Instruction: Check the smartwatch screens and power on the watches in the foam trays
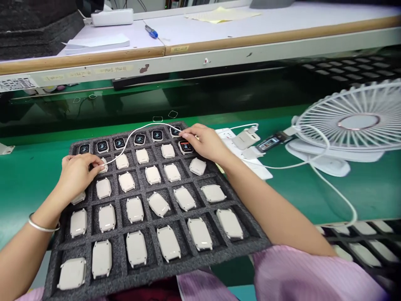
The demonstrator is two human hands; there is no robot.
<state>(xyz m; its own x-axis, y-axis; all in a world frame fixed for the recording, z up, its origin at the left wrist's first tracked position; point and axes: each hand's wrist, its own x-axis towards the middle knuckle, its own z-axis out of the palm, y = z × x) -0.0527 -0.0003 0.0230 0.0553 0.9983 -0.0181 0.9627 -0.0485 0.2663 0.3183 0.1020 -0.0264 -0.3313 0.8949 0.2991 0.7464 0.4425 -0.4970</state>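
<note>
A dark grey foam tray (184, 213) tilts toward me, its compartments holding several smartwatch bodies. Most lie with pale backs up, such as this watch body (135, 209). Along the far row, watches (139, 139) show lit screens. A thin white cable (138, 130) arches between my hands over the tray's far part. My left hand (78, 173) pinches the cable above the second row at the left; its tip is hidden by the fingers. At the far right corner, my right hand (202, 142) pinches the cable's other part, beside a watch with a red-banded screen (186, 146).
On the green bench (28, 167) a white power strip (260, 167) carries a charger plug (247, 138) and a USB meter (272, 141). A white fan (357, 121) stands at right with a loose cable. More filled trays (366, 246) sit lower right. A shelf (200, 31) crosses the back.
</note>
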